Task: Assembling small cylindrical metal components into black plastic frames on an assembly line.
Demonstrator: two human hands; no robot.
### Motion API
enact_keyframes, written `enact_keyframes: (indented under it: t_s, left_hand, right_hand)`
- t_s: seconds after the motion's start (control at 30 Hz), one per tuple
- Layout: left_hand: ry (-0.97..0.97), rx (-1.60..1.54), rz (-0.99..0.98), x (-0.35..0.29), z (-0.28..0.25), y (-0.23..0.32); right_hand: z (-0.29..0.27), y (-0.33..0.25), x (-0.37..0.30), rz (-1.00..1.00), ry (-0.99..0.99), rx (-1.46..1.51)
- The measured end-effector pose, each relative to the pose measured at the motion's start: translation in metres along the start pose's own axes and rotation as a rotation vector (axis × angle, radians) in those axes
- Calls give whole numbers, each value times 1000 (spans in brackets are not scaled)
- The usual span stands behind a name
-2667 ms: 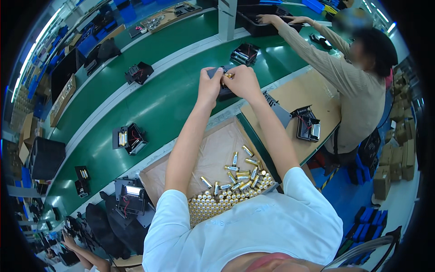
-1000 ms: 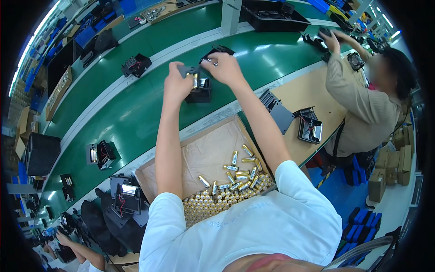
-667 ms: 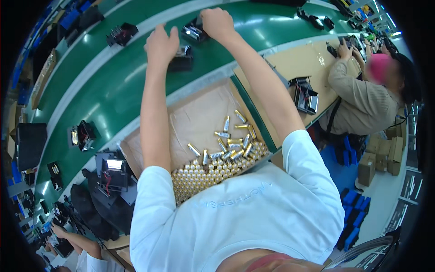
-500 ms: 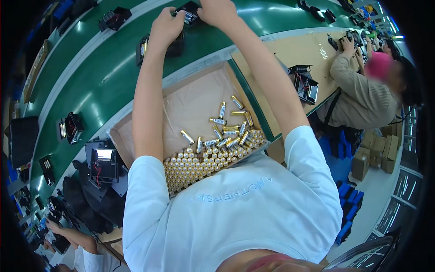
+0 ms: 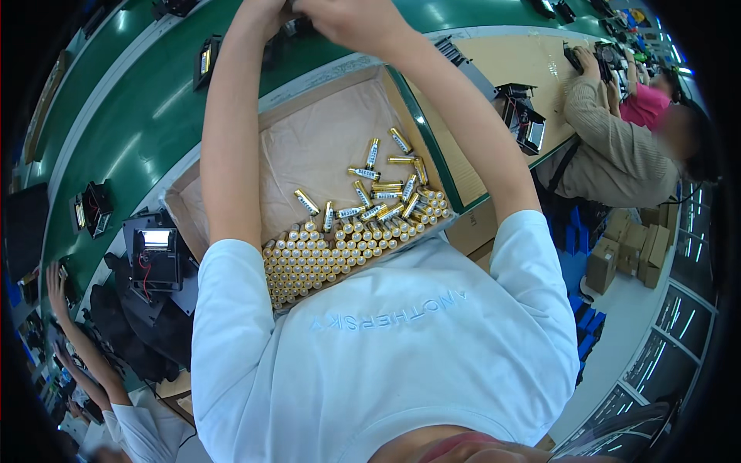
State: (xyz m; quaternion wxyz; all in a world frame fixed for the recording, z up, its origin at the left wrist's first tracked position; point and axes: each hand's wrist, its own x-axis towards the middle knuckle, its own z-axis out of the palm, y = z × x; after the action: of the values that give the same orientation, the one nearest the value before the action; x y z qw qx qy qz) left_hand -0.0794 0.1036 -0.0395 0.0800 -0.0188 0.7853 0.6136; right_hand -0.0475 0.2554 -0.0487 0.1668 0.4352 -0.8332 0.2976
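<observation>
At the top edge, over a green conveyor belt (image 5: 147, 166), my left hand (image 5: 264, 12) and my right hand (image 5: 353, 23) come close together. The fingers of the left hand are cut off by the frame edge. My right fingers curl inward beside it, closed around something that stays hidden. A dark part (image 5: 299, 28) shows just under the hands. Between my forearms lies a shallow cardboard box (image 5: 305, 150). Gold-and-white cylindrical batteries (image 5: 312, 258) stand packed along its near side, and several loose batteries (image 5: 378, 193) lie on top and beside them.
Black battery-holder units sit on the belt (image 5: 207, 62), on a stand at left (image 5: 157, 258) and on the tan table at right (image 5: 525, 116). A co-worker in a beige sweater (image 5: 617, 158) works at right. Another person's arm (image 5: 89, 347) reaches toward the belt at lower left.
My hands have shifted up and slightly left, partly out of frame, hiding the black unit they were on. The box appears higher. The lower-left person's arm has stretched out to the belt.
</observation>
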Motion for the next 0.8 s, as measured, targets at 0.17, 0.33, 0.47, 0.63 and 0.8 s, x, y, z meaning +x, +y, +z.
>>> enact_keyframes:
  t_s: [0.17, 0.33, 0.47, 0.63, 0.8]
  left_hand:
    - [-148, -192, -3, 3, 28, 24]
    - [-232, -368, -52, 4, 39, 28]
    - [-259, -441, -74, 2, 37, 27]
    - [-266, -423, -27, 8, 33, 21]
    - [-274, -421, 31, 6, 34, 22]
  right_hand:
    - [-69, -88, -40, 169, -142, -319]
    - [-120, -156, -80, 384, -982, 164]
    - [-132, -169, -114, 302, -907, 117]
    - [-131, -176, -156, 170, -639, 42]
    - [-115, -180, -189, -20, -540, 20]
